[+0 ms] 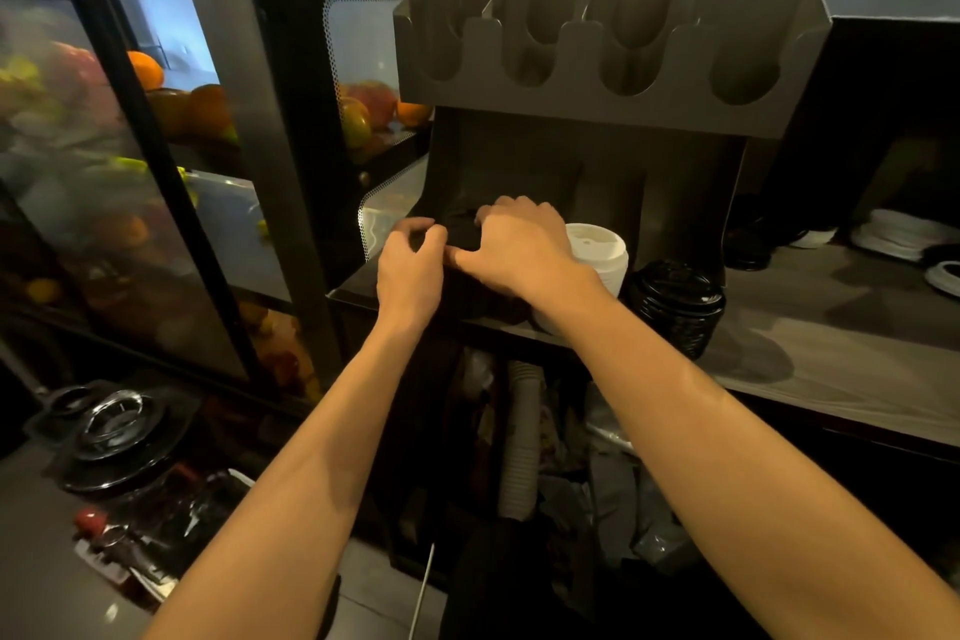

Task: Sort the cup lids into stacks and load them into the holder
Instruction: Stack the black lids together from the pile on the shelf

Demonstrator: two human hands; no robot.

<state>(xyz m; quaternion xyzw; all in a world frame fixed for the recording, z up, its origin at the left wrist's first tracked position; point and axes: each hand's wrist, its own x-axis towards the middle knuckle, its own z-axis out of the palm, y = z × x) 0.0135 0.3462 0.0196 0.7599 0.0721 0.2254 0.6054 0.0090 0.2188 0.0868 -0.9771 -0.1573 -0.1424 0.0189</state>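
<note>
Fingers [417, 227] of left hand [410, 276] and right hand [519, 252] grip black lids [464, 238].

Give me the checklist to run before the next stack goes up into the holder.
1. Slots of the holder empty: ok, all four cut-outs show nothing.
2. left hand gripping the dark stack: ok, fingers curled on it.
3. right hand on the same stack: ok.
4. Dark stack even, one lid type: cannot tell, too dark.
5. white lid stack upright beside the right hand: ok.
6. black lid stack upright on the counter, apart from both hands: ok.
</note>
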